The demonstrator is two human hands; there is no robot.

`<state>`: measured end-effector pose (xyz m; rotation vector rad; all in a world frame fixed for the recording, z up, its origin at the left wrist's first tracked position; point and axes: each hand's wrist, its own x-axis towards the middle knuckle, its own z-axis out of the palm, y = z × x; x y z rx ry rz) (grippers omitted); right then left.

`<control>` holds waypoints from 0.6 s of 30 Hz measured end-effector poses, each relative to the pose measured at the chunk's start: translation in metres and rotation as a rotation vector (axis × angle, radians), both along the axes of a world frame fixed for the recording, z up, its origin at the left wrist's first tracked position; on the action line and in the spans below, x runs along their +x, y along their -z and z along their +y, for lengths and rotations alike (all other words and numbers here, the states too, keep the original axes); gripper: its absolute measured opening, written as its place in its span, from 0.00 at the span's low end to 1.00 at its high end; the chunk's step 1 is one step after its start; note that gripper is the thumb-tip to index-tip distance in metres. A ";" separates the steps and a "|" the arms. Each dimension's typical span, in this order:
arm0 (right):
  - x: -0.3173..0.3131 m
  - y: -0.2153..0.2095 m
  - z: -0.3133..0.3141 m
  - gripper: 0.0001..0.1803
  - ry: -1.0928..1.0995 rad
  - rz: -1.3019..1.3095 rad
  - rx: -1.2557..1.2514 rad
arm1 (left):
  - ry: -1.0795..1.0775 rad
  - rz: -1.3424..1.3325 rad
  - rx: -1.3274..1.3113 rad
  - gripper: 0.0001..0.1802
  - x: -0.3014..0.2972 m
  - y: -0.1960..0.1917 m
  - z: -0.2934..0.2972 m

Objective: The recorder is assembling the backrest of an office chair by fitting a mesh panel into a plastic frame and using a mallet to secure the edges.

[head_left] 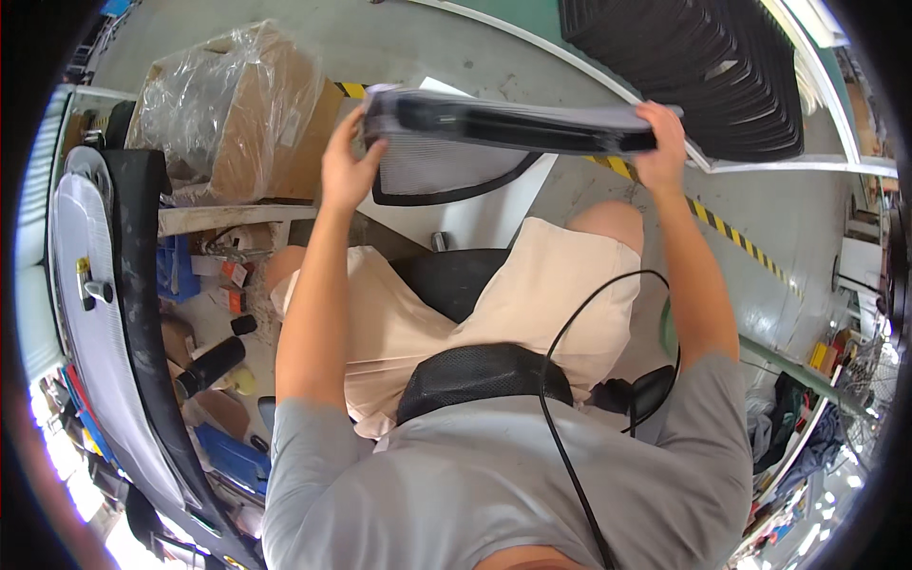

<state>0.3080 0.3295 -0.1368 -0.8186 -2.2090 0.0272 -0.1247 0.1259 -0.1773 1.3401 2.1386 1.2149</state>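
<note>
Fingers of left hand curled over left end of mesh chair-back panel; right hand clamped shut on right end. Panel held level above knees, near stacked black trays. Risk, as judged: edge-only grip; slip or tilt could drop panel onto legs or knock trays. Underside of panel and right fingertips hidden; clutter beside panel's left indistinct.

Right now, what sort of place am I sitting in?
Probably a factory or assembly workshop. There is a painted floor with yellow-black hazard tape, a stack of black moulded parts, and a plastic-wrapped cardboard box. Your hands hold a mesh chair back.
</note>
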 end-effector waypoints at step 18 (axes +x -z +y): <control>0.049 -0.103 -0.065 0.34 0.453 0.136 -0.296 | -0.052 -0.037 -0.452 0.19 0.027 0.157 -0.015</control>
